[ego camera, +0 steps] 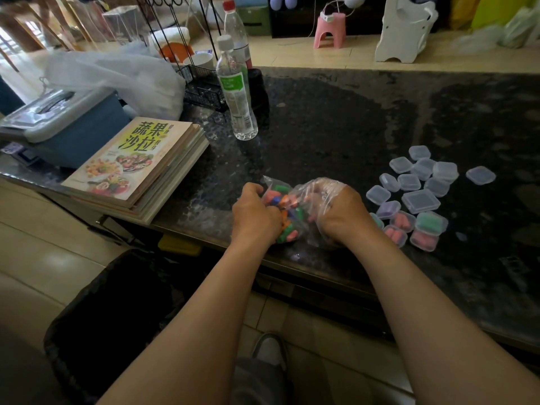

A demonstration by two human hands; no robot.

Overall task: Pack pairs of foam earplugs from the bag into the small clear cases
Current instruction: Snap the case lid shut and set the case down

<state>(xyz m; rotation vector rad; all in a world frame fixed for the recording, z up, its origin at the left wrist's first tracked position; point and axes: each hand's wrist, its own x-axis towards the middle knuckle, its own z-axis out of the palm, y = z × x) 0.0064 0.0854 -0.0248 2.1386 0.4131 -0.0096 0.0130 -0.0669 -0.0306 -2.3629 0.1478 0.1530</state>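
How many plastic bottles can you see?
2. The white-capped bottle stands on the dark table near the books; the red-capped bottle is right behind it, partly hidden.

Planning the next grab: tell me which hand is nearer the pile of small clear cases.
Right. The right hand grips the bag right beside the cases; the left hand grips the bag's far side, farther from them.

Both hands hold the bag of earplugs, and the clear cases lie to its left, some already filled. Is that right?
No: the clear cases lie to the right of the bag, as the head view shows. The left hand and right hand do hold it, and some cases are filled.
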